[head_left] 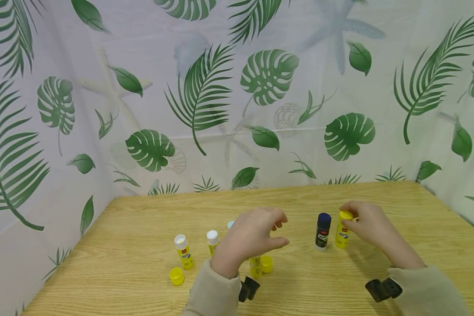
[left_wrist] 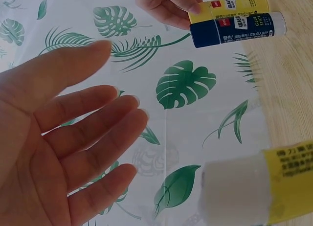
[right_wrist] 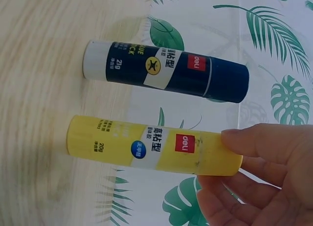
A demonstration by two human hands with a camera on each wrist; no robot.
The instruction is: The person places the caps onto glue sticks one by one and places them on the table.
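My right hand (head_left: 365, 224) pinches the yellow cap end of a yellow glue stick (head_left: 342, 235) between thumb and fingers. That stick stands upright on the table, as the right wrist view also shows (right_wrist: 132, 143). Just left of it stands a navy glue stick (head_left: 322, 232) with a white base, apart from my fingers. My left hand (head_left: 253, 232) hovers over the middle of the table, fingers loosely bent and thumb apart. It holds nothing; in the left wrist view, the palm (left_wrist: 73, 138) faces a glue stick with a white top (left_wrist: 239, 192).
Left of my left hand stand yellow glue sticks with white tops, one farther left (head_left: 184, 254) and one partly covered (head_left: 213, 239). Another yellow stick (head_left: 255, 267) is half hidden behind the wrist. Yellow caps lie at left (head_left: 177, 276) and centre (head_left: 267, 264). A leaf-print cloth (head_left: 205, 166) hangs behind the table.
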